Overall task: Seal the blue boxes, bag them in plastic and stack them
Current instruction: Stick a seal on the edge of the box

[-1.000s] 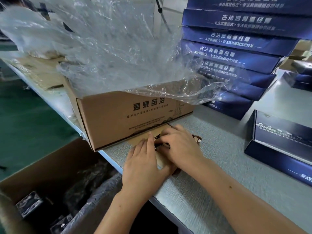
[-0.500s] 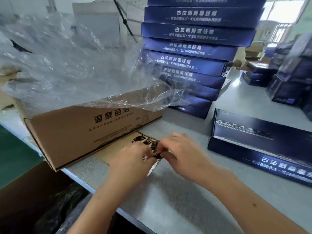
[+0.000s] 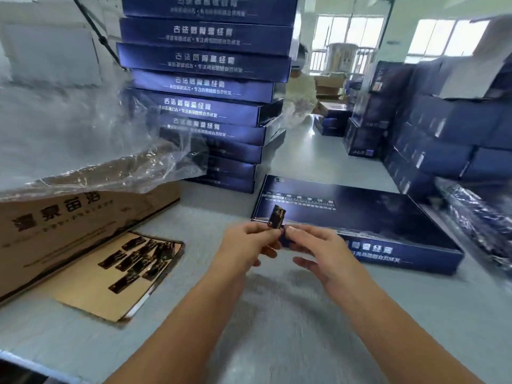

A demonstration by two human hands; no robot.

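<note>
While the left hand (image 3: pixel 249 242) pinches a small dark sticker (image 3: pixel 277 220) between thumb and fingertips, the right hand (image 3: pixel 318 246) closes thumb and forefinger on the sticker's lower end from the other side, its remaining fingers loosely spread. The sticker stands nearly upright, long axis vertical, above the middle of the tabletop (image 3: pixel 277 328). Just behind it a blue box (image 3: pixel 360 214) lies flat, its long axis running left to right and its printed side wall facing the person. A stack of blue boxes (image 3: pixel 205 87) rises at the far edge. Toward the left edge sits a cardboard carton (image 3: pixel 69 225) draped in plastic bags (image 3: pixel 83 128), a backing sheet (image 3: pixel 110 286) of more stickers just beside it.
</note>
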